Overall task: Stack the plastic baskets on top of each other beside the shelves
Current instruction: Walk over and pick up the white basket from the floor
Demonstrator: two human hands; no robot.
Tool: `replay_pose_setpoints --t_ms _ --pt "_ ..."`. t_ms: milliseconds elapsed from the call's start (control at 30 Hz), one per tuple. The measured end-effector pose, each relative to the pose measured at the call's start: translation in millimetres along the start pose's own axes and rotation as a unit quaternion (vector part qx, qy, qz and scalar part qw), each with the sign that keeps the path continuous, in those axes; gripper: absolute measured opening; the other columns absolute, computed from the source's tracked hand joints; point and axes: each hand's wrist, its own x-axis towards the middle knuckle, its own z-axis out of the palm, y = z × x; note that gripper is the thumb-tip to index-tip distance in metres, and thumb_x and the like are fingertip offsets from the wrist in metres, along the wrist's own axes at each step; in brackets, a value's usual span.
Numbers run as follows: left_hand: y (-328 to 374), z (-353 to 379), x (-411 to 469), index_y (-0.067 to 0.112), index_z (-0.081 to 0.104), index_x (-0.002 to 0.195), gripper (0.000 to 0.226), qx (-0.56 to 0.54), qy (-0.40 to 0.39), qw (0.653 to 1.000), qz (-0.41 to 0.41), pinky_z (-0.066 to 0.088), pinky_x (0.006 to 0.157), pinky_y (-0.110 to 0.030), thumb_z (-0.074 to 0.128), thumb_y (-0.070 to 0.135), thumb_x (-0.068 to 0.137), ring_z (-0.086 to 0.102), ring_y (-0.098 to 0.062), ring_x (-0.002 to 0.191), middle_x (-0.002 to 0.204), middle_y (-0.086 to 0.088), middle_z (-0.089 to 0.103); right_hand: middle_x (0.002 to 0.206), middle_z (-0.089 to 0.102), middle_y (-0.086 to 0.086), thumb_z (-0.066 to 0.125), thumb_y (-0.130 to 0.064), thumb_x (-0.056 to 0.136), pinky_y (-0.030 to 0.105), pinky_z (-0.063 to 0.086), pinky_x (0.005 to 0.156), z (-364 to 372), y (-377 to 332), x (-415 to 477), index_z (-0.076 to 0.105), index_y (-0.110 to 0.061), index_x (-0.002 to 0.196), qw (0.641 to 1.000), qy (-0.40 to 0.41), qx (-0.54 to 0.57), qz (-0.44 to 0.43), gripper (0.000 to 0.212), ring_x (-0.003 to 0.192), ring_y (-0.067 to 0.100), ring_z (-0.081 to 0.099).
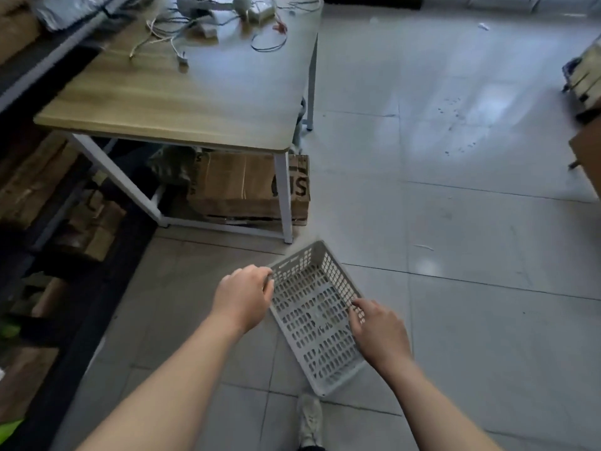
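Floor: grey tiled floor (455, 222), fills most of the shot
Table: wood-top table with white metal legs (182, 102), tangled cables (201, 24) on the far end
Box: brown cardboard box (240, 187) under the table
Basket: grey perforated plastic basket (312, 317), tilted, over the tiles near the table's corner leg
Left hand (244, 297): fingers curled over the basket's left rim
Right hand (377, 330): gripping the right rim
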Motion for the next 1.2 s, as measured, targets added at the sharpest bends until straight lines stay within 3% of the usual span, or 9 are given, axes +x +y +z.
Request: replay_pose_setpoints --t_ms 367,600,800,967,1200 --pt "-24 56 122 0.018 0.062 0.109 0.03 0.037 -0.084 0.993 0.075 0.047 0.087 -0.038 0.04 0.033 0.094 0.058 -0.025 0.103 0.108 -0.002 0.066 0.112 0.068 0.001 0.048 -0.029 0.092 0.033 0.042 0.091 53 14 60 0.063 -0.02 0.118 0.99 0.02 0.052 0.13 0.031 0.103 0.021 0.06" --pt "-59 113 210 0.017 0.059 0.117 0.032 0.041 -0.149 0.98 0.125 0.046 0.091 -0.039 0.041 0.032 0.094 0.057 -0.026 0.109 0.117 -0.004 0.063 0.12 0.066 0.001 0.05 -0.029 0.092 0.032 0.043 0.092 123 13 100 0.061 -0.019 0.122 0.965 0.043 0.076 0.246 0.034 0.108 0.02 0.06" --pt "-83 192 263 0.019 0.055 0.124 0.033 -0.016 -0.216 0.97 0.115 0.047 0.092 -0.041 0.044 0.033 0.095 0.056 -0.025 0.111 0.121 -0.007 0.06 0.121 0.066 0.004 0.051 -0.028 0.093 0.032 0.045 0.089 198 23 129 0.061 -0.017 0.123 0.937 0.071 0.108 0.324 0.033 0.108 0.023 0.061" --pt "-105 272 298 0.02 0.037 0.142 0.05 -0.012 -0.266 0.96 0.085 0.038 0.101 -0.04 0.048 0.033 0.095 0.045 -0.029 0.126 0.14 -0.012 0.045 0.122 0.066 0.003 0.051 -0.027 0.094 0.032 0.044 0.092 263 55 145 0.062 -0.016 0.122 0.921 0.087 0.129 0.357 0.033 0.111 0.02 0.06" --pt "-130 376 340 0.017 0.017 0.149 0.069 0.03 -0.288 0.955 0.065 0.032 0.11 -0.046 0.052 0.037 0.093 0.035 -0.036 0.134 0.148 -0.018 0.032 0.125 0.063 0.002 0.047 -0.028 0.095 0.033 0.044 0.093 343 112 157 0.059 -0.018 0.125 0.901 0.098 0.144 0.396 0.034 0.113 0.02 0.057"
